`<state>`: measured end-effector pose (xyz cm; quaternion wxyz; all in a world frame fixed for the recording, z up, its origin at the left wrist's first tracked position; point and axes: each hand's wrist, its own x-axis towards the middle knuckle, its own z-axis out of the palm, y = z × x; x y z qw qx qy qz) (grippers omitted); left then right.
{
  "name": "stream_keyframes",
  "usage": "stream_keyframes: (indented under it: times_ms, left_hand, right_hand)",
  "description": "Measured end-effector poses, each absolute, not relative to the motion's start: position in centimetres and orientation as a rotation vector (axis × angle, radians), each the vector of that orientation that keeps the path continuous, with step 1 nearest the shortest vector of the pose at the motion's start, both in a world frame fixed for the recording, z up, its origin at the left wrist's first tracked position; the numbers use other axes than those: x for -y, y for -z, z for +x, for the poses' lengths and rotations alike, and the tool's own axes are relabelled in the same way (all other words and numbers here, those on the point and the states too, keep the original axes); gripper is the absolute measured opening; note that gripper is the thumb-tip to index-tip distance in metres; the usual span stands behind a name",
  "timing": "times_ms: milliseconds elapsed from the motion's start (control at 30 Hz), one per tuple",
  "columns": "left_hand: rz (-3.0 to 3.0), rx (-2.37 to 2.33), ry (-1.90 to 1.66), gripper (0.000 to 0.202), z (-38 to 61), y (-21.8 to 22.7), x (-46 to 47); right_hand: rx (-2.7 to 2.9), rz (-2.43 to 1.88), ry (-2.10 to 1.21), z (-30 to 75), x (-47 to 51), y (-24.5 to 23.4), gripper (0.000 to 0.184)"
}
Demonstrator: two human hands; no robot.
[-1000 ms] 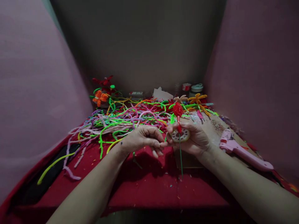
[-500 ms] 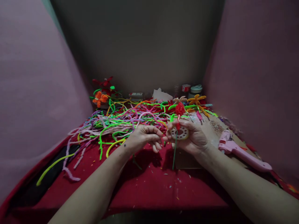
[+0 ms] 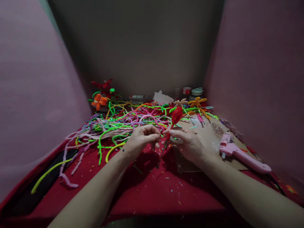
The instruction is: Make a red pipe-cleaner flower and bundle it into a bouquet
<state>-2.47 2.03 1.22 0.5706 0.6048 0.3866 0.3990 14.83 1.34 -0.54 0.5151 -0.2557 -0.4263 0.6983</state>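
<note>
My right hand [image 3: 191, 144] is closed around a red pipe-cleaner flower [image 3: 177, 116] below its bud-like head. The flower tilts to the right, and its thin dark stem [image 3: 161, 154] slants down below my fingers. Held in the same hand is a pale round spool [image 3: 177, 140], seen nearly edge-on and partly covered by the fingers. Just left of the stem, my left hand [image 3: 142, 139] has thumb and forefinger pinched together. Whatever lies in that pinch is too small to make out.
A tangle of coloured pipe cleaners [image 3: 118, 123] spreads across the red cloth [image 3: 147, 193]. A pink glue gun [image 3: 247, 156] lies on cardboard [image 3: 209, 136] at right. Orange flower [image 3: 99, 101], yellow-orange flower [image 3: 197, 102] and lidded jar [image 3: 196, 92] stand behind.
The red flower has tipped from upright to a slant, its stem end swinging left. The spool has turned from face-on to nearly edge-on. My left hand's fingers have drawn closer together.
</note>
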Motion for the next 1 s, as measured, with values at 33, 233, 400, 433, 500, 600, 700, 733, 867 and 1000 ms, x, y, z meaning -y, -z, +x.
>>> stream_keyframes:
  times_ms: [33, 233, 400, 433, 500, 600, 700, 733, 867, 1000]
  left_hand:
    - [1.425, -0.905, -0.952, 0.010, -2.3, -1.2, -1.9]
    - [1.614, -1.021, -0.953, 0.026, -1.1, -1.5, -1.2]
    - [1.937, -1.134, -1.065, 0.020, -0.1, -0.1, -0.4]
    - [2.065, -1.203, -1.080, 0.023, 0.1, 0.4, -0.2]
    - [2.331, -1.335, -1.078, 0.022, 0.3, 1.1, 0.1]
    - [2.572, -1.465, -1.041, 0.015, 0.4, 1.7, 0.4]
    - [2.534, -1.491, -1.063, 0.017, 0.3, 1.5, 0.4]
    - [2.471, -1.463, -1.093, 0.016, 0.2, 1.3, 0.4]
    - [2.115, -1.331, -1.182, 0.013, 0.1, 0.3, 0.4]
    - [1.703, -1.208, -1.086, 0.011, 0.1, -0.8, 0.5]
  right_hand:
    - [1.048, -0.613, -1.659, 14.7, -1.3, 0.8, 0.008]
    - [1.139, -0.634, -1.478, 14.5, -1.3, 1.8, 0.015]
    - [1.097, -0.724, -1.413, 14.2, -0.8, 1.1, 0.015]
    - [1.097, -0.753, -1.400, 14.2, -0.7, 1.1, 0.017]
    - [1.100, -0.793, -1.383, 14.0, -0.6, 1.1, 0.019]
    - [1.132, -0.793, -1.382, 13.9, -0.6, 1.5, 0.019]
    - [1.185, -0.829, -1.366, 13.8, -0.5, 1.6, 0.022]
    - [1.204, -0.834, -1.359, 13.8, -0.5, 1.5, 0.022]
    - [1.319, -0.794, -1.291, 13.9, -0.2, 0.5, 0.017]
    - [1.390, -0.796, -1.263, 14.1, -0.1, 0.1, 0.018]
